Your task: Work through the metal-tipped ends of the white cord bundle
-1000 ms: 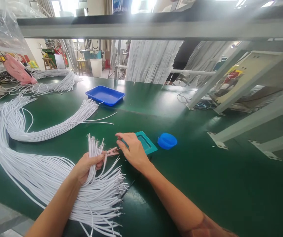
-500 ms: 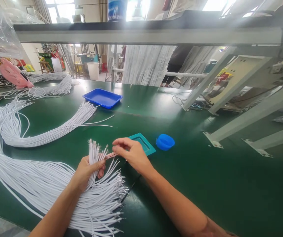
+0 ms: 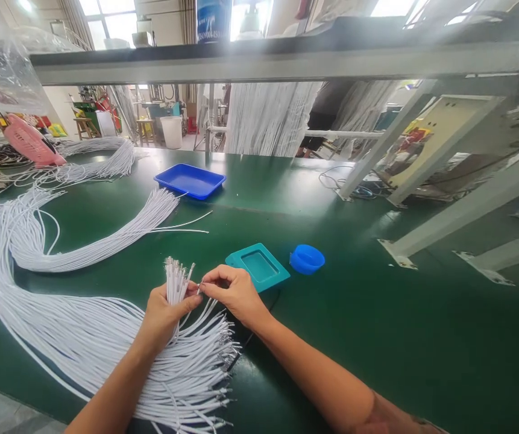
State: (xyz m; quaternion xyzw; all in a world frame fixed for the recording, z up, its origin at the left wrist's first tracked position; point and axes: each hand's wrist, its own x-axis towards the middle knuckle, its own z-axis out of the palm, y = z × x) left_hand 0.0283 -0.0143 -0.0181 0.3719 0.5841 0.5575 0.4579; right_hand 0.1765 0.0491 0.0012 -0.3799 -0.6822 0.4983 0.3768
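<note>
Gripping an upright bundle of white cords (image 3: 175,283) above the counter (image 3: 354,337), the left hand (image 3: 166,310) is closed; one cord tip is pinched by the right hand (image 3: 232,292). Single tips are best separated cleanly, near the teal tray (image 3: 259,267).

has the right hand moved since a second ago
Yes. The right hand has pulled back off the teal tray, toward the person and the left hand, fingertips now meeting at the white wire ends.
</note>
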